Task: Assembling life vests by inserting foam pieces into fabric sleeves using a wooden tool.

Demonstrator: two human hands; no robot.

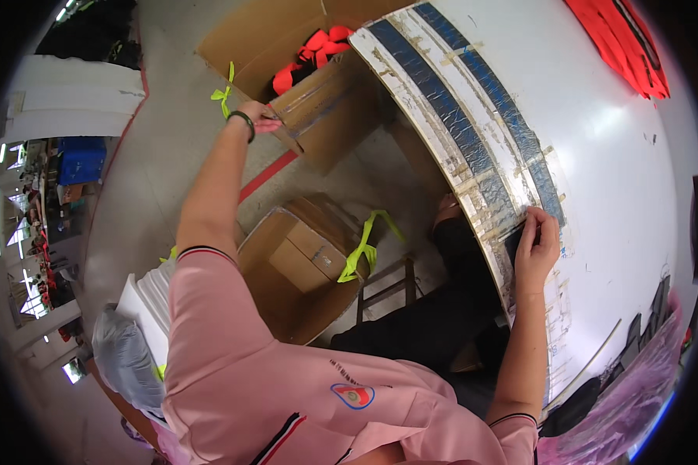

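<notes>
My left hand (260,121) reaches out to the near edge of a large cardboard box (329,105) on the far side. Its fingers look stretched out at the box's edge; whether they touch the cardboard I cannot tell. Inside that box lie bright red-orange and black pieces (314,56). My right hand (538,242) rests at the near edge of the white table (605,170). Its fingers are bent with the tips together, and what they hold, if anything, is hidden. A dark patch (513,246) shows beside these fingers.
A second open cardboard box (293,260) stands below, with yellow-green ties (361,252). Worn blue and clear tape strips (473,101) line the table edge. Red-orange pieces (620,46) lie at the table's far right. A grey bag (124,356) and white stack (147,306) sit left.
</notes>
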